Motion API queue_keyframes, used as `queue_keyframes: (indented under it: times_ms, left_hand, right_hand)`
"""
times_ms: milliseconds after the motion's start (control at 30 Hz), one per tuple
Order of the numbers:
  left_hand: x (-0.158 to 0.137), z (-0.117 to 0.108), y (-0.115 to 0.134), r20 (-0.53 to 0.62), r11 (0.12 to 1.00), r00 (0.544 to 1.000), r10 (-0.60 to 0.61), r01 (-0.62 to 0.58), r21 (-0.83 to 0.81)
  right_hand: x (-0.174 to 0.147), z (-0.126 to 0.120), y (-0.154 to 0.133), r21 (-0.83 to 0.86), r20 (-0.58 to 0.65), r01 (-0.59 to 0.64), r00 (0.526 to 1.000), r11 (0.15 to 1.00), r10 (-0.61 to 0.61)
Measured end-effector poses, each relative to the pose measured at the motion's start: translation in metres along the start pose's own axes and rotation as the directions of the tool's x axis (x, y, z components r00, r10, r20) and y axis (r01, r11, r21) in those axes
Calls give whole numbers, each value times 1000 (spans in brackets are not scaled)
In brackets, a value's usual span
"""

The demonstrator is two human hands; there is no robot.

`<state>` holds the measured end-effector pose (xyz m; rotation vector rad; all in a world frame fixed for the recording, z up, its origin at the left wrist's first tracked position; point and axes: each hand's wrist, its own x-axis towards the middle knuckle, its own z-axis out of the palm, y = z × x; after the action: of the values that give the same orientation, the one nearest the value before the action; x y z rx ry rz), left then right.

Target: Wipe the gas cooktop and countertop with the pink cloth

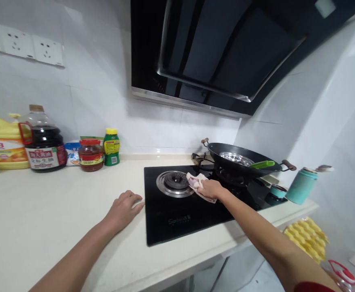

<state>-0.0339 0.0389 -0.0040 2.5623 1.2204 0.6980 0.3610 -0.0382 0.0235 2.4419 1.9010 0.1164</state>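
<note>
My right hand (211, 189) grips a pale cloth (198, 182) and presses it on the black glass cooktop (165, 217), at the right edge of the left burner (176, 181). The cloth is bunched up and touches the burner's metal ring. My left hand (125, 209) lies on the white countertop (58, 227) just left of the cooktop's edge. It holds nothing, and its thumb and forefinger are apart. Behind my right hand, a black wok (241, 162) sits on the right burner, with a metal strainer-like dish (235, 158) and a green-handled tool (261, 164) in it.
Along the wall at left stand a yellow detergent jug (3, 142), a soy sauce bottle (45, 142), a red-lidded jar (91, 156) and a green bottle (112, 148). A range hood (226, 48) hangs above. At right are a teal canister (302, 186) and yellow egg trays (306, 237).
</note>
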Motion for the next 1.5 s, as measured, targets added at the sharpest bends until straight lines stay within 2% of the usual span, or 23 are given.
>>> queue_keyframes:
  times_ms: [133,300,400,500,667,867,1000,1133,1233,1333,1500]
  left_hand:
    - [2,-1,-5,0,1000,1000,19,-19,-6]
    - [4,1,-13,15,999,999,41,-41,19]
    - [7,2,-20,36,998,998,57,-58,26]
    - [8,3,-23,62,998,996,59,-61,34]
    - [8,2,-23,63,996,996,63,-67,58]
    - [10,4,-25,46,995,997,67,-70,72]
    - [11,6,-28,42,995,996,73,-76,65]
    - [11,6,-28,33,996,997,73,-74,56]
    - [11,5,-26,33,995,997,69,-71,63]
    - [11,6,-26,16,995,997,72,-73,71]
    - [11,11,-34,4,994,997,72,-72,88]
  right_hand:
    - [-38,1,-14,33,-131,127,984,991,-121]
    - [-90,9,-23,91,-238,282,937,955,-254]
    - [-114,17,-15,187,-332,403,884,896,-328]
    - [-132,27,4,242,-388,426,866,872,-316]
    - [-151,40,46,242,-414,333,885,911,-214]
    - [-163,56,112,231,-438,53,897,972,55]
    - [-158,59,149,209,-415,-128,886,970,206]
    - [-136,50,174,200,-376,-354,833,913,406]
    - [-111,38,181,218,-336,-417,817,882,470]
    - [-83,24,176,248,-293,-396,839,884,458]
    - [-39,7,148,231,-217,-370,882,900,418]
